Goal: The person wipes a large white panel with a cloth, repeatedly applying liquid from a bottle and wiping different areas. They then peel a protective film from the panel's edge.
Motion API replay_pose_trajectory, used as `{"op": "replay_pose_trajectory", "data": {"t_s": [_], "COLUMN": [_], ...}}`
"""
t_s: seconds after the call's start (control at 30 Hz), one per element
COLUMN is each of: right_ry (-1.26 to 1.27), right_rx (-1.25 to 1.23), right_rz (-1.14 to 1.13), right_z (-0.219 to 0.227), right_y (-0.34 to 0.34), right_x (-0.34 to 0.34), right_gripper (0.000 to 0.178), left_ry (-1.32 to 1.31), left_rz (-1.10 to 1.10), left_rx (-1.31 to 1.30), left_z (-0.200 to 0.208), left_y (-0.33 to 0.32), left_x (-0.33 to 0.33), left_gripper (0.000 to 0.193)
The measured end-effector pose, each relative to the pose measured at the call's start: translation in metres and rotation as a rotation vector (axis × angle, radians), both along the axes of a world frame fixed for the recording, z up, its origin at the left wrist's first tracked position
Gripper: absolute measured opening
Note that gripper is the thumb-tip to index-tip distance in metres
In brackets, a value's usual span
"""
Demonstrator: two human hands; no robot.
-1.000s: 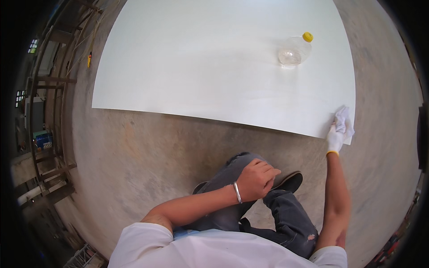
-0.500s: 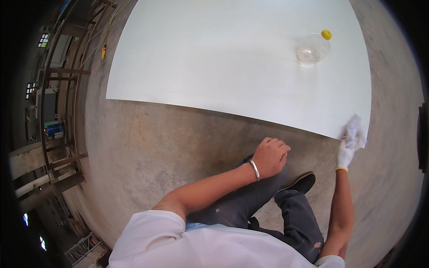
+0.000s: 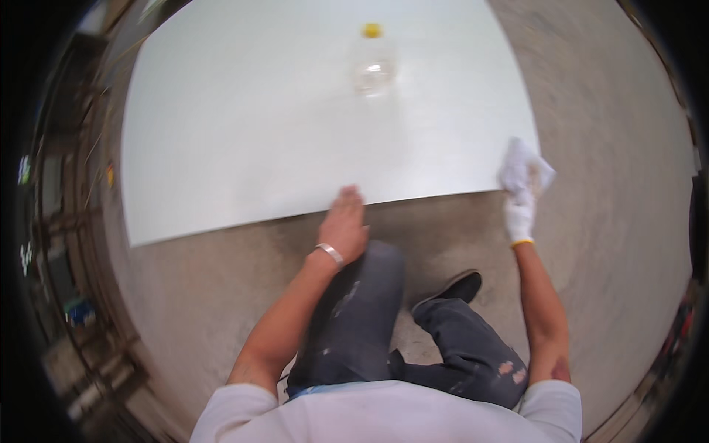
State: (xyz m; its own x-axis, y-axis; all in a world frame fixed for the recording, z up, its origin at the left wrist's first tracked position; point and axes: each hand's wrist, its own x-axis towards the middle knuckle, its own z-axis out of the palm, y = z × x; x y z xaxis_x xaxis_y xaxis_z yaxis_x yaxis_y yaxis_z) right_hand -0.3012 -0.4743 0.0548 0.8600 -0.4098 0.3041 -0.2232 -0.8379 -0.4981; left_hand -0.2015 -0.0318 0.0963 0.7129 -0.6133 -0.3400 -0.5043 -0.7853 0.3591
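My right hand [image 3: 520, 210], in a white knit glove with a yellow cuff, presses a crumpled white cloth [image 3: 518, 164] onto the near right corner of a large white sheet [image 3: 258, 148]. Some of the cloth hangs past the sheet's right edge. My left hand [image 3: 344, 227] is bare, with a silver bracelet at the wrist. Its fingers are stretched out over the near edge of the sheet and hold nothing; motion smears them slightly. Farther back on the sheet stands a clear plastic bottle [image 3: 374, 66] with a yellow cap.
Concrete floor [image 3: 613, 221] surrounds the sheet. My bent knee [image 3: 380, 266] is just below its near edge, with a black shoe [image 3: 458, 288] to the right. Dark metal racks [image 3: 66, 244] and a small yellow-orange object [image 3: 110, 175] are at the left.
My view has turned, so the sheet and bottle appear farther left. My left hand has moved forward to the sheet's near edge, its curled fingers now straightened. The right hand stays at the corner with the cloth.
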Motion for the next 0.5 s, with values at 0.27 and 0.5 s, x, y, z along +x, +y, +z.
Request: {"op": "replay_pose_trajectory", "data": {"t_s": [0.27, 0.5], "right_ry": [0.312, -0.079], "right_rx": [-0.224, 0.101], "right_rz": [0.279, -0.314], "right_z": [0.010, 0.047], "right_y": [0.033, -0.010], "right_x": [-0.007, 0.018], "right_gripper": [0.061, 0.055], "left_ry": [0.019, 0.077], "left_rz": [-0.048, -0.088], "left_rx": [0.146, 0.278], "left_z": [0.020, 0.035], "left_y": [0.004, -0.007], "left_x": [0.008, 0.014], "left_gripper": [0.079, 0.084]}}
